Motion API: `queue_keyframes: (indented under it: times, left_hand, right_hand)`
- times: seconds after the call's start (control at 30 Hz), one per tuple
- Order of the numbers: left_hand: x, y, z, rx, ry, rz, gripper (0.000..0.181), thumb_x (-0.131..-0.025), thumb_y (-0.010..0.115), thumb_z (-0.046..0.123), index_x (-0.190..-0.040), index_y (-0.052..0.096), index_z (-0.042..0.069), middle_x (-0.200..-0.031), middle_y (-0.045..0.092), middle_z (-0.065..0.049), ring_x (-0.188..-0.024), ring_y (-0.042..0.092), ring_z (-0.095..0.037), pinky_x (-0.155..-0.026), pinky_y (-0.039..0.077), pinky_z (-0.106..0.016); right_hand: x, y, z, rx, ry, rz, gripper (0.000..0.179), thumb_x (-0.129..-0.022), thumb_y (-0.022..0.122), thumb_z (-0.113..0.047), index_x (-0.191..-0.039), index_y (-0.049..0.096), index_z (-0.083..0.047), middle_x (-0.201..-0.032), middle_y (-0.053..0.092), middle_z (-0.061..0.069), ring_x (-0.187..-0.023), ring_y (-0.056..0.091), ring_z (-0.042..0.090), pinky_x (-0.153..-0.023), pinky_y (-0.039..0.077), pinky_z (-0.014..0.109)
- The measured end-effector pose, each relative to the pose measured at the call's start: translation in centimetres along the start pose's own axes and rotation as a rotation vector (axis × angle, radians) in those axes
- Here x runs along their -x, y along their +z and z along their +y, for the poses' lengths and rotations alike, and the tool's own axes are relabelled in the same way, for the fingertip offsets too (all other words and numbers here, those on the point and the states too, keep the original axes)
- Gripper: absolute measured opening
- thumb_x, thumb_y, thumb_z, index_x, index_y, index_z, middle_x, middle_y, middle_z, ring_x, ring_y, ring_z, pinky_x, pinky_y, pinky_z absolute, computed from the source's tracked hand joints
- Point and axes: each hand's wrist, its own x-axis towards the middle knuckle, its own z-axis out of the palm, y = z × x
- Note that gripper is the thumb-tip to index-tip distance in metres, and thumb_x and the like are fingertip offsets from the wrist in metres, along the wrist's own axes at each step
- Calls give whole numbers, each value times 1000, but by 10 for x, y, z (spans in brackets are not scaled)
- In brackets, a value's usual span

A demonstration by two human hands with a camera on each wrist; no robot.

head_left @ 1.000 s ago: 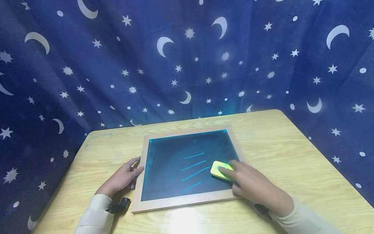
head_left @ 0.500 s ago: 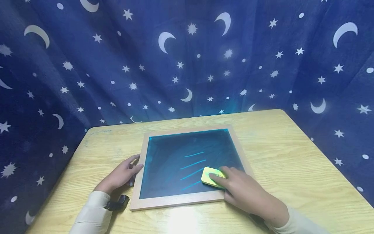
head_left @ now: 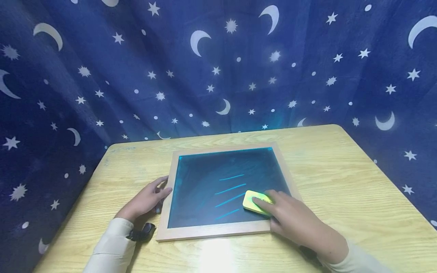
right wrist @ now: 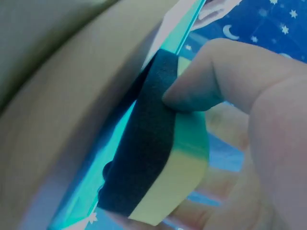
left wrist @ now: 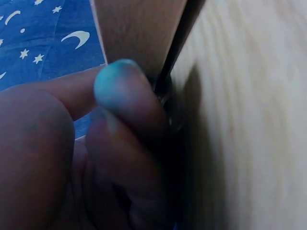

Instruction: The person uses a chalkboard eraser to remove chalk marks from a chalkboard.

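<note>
A small blackboard (head_left: 201, 167) in a light wooden frame (head_left: 218, 229) lies on the table. Several slanted blue chalk lines (head_left: 230, 188) cross its middle. My right hand (head_left: 297, 218) holds a yellow blackboard eraser (head_left: 250, 198) over the board's lower right, just right of the lines. In the right wrist view, the eraser's dark felt (right wrist: 148, 129) faces the board and the thumb presses its side. My left hand (head_left: 145, 199) grips the frame's left side, thumb on the edge. Close up in the left wrist view, one fingertip (left wrist: 117, 86) is stained blue; the other fingers are partly hidden.
The light wood table (head_left: 341, 178) extends around the board. Behind it hangs a dark blue curtain (head_left: 164, 49) with moons and stars. A black strap (head_left: 142, 232) sits at the left wrist. Faint blue smudges (head_left: 123, 149) mark the table's far left.
The eraser slid left and toward me to the ends of the lower lines, then a little back right. The chalk lines look the same. My left hand stays on the frame; the head view shifted slightly.
</note>
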Motion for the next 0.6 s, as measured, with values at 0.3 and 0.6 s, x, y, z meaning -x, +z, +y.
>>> queue_keyframes:
  times: [0.3, 0.6]
  left_hand:
    - [0, 2, 0, -1, -2, 7, 67, -103, 53, 37, -158, 25, 11, -91, 72, -11, -51, 55, -17, -49, 50, -34]
    - [1, 2, 0, 3, -6, 18, 67, -103, 53, 39, -158, 26, 12, -91, 72, -10, -51, 54, -18, -48, 49, -34]
  right_hand:
    - [2, -11, 18, -31, 123, -42, 68, -67, 67, -5, -134, 65, -22, -109, 62, 8, -80, 56, 17, -64, 48, 36]
    - [4, -14, 20, -25, 78, -32, 65, -67, 65, -3, -130, 66, -22, -105, 61, 6, -74, 50, 14, -61, 44, 31]
